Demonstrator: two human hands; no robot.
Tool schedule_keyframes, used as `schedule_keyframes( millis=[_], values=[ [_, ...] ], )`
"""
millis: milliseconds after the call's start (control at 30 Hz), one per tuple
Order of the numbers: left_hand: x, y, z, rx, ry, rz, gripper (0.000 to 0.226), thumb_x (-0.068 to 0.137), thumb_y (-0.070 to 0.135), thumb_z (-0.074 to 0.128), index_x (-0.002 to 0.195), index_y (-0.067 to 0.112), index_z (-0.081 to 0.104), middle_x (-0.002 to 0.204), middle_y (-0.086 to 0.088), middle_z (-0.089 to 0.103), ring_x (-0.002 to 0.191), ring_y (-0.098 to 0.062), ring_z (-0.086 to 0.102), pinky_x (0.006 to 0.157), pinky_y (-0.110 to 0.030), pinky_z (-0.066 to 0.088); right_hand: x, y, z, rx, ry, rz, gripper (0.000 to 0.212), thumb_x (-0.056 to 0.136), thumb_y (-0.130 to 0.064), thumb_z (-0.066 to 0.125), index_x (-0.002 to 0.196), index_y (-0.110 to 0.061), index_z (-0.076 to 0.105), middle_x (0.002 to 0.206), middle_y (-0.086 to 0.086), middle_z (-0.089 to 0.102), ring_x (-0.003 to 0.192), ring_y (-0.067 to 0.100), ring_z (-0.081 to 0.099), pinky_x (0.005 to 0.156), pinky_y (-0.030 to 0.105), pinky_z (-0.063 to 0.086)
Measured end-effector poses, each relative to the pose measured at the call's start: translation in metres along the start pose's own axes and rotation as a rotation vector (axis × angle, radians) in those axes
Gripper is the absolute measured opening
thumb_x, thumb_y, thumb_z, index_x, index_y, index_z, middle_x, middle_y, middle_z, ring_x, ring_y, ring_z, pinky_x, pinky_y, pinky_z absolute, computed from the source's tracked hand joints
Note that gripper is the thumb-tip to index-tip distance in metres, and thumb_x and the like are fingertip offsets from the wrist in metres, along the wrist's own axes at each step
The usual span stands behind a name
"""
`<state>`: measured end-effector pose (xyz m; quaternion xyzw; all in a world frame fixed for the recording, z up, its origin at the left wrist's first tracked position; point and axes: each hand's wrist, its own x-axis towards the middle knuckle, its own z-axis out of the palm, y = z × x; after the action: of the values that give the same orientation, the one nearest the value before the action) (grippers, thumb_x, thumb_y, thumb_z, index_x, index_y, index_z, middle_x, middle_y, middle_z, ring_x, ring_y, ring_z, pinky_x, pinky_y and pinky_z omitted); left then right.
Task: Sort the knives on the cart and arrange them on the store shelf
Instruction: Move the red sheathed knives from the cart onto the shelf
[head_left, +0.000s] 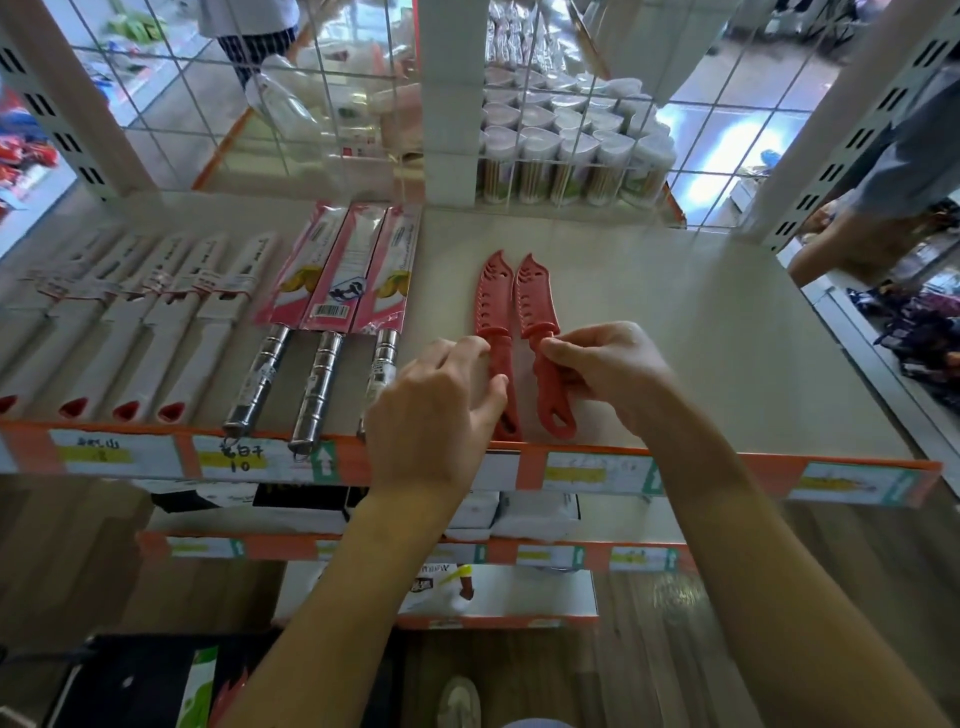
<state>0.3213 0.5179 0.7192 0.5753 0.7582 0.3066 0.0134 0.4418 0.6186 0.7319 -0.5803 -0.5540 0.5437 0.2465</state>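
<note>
Beige shelf (701, 322) board fills most of the view, w/ a white wire grid (319, 67) standing along its back edge. What's on it tho? (A)

Biggest lot is the row of white-boxed knives (171, 322) far left, lying side by side, red handle ends toward the front lip. Just right of those are 3 pink-pack knives (343, 280), steel handles sticking out of the card sleeves & reaching the front edge. Behind the grid there's a block of clear toothpick tubs (571, 150), not on this board afaict. (B)

And the hands? (A)

Both at the front, abt mid-shelf. Left hand (436, 410) has its fingers curled over the handle of the left red knife (491, 291), thumb on the handle's side, so it's gripping that one. Right hand (608, 369) pinches the right red knife (537, 301) btw thumb & fingertips, just below the guard. Both knives lie flat in red slotted sheaths, tips pointing to the back, side by side & touching or v close, butt ends at the front lip. (B)

Anything smaller? (A)

Orange price strip (582, 473) along the front w/ white & yellow labels, mostly too blurry to read. (B)
</note>
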Motion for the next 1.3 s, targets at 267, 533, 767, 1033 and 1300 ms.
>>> schedule_keyframes(
  millis=[267, 533, 767, 1033, 1300],
  values=[
    [-0.002, -0.001, -0.001, 0.093, -0.047, 0.009, 0.034, 0.087, 0.037, 0.058, 0.115, 0.017, 0.061, 0.107, -0.001, 0.068, 0.09, -0.024, 0.064, 0.066, -0.03, 0.048, -0.001, 0.004, 0.0, -0.262, 0.096, -0.124, 0.018, 0.079, -0.025, 0.072, 0.09, -0.012, 0.071, 0.074, 0.001, 0.068, 0.061, 0.009, 0.063, 0.057, 0.015, 0.053],
    [-0.003, 0.0, -0.004, 0.225, -0.207, 0.059, 0.041, 0.095, 0.042, 0.039, 0.107, 0.015, 0.067, 0.113, 0.002, 0.064, 0.106, -0.019, 0.054, 0.076, -0.03, 0.045, -0.006, 0.004, 0.001, -0.41, 0.147, -0.238, 0.044, 0.077, -0.03, 0.073, 0.115, -0.01, 0.063, 0.087, 0.005, 0.067, 0.068, 0.012, 0.063, 0.073, 0.025, 0.055],
    [-0.012, -0.012, 0.006, 0.215, -0.144, 0.071, 0.028, 0.088, 0.034, 0.055, 0.096, 0.014, 0.074, 0.101, 0.001, 0.073, 0.095, -0.019, 0.067, 0.065, -0.033, 0.055, -0.016, 0.009, 0.007, -0.497, 0.167, -0.389, 0.046, 0.079, -0.032, 0.071, 0.121, -0.018, 0.06, 0.082, 0.0, 0.064, 0.06, -0.003, 0.049, 0.052, -0.008, 0.033],
    [-0.016, -0.013, 0.016, 0.223, -0.118, 0.073, 0.039, 0.084, 0.036, 0.044, 0.084, 0.014, 0.076, 0.086, 0.001, 0.075, 0.084, -0.017, 0.071, 0.06, -0.029, 0.057, -0.02, 0.012, 0.007, -0.447, 0.142, -0.412, 0.045, 0.079, -0.03, 0.071, 0.122, -0.019, 0.06, 0.072, -0.008, 0.059, 0.057, -0.01, 0.049, 0.052, -0.008, 0.034],
    [-0.017, -0.01, 0.013, 0.146, -0.157, 0.031, 0.044, 0.085, 0.035, 0.038, 0.086, 0.013, 0.076, 0.088, 0.0, 0.075, 0.086, -0.017, 0.071, 0.065, -0.03, 0.057, -0.01, 0.012, 0.009, -0.414, 0.16, -0.382, 0.049, 0.079, -0.03, 0.071, 0.126, -0.02, 0.058, 0.082, -0.001, 0.066, 0.061, -0.002, 0.054, 0.052, -0.008, 0.034]
  ],
)
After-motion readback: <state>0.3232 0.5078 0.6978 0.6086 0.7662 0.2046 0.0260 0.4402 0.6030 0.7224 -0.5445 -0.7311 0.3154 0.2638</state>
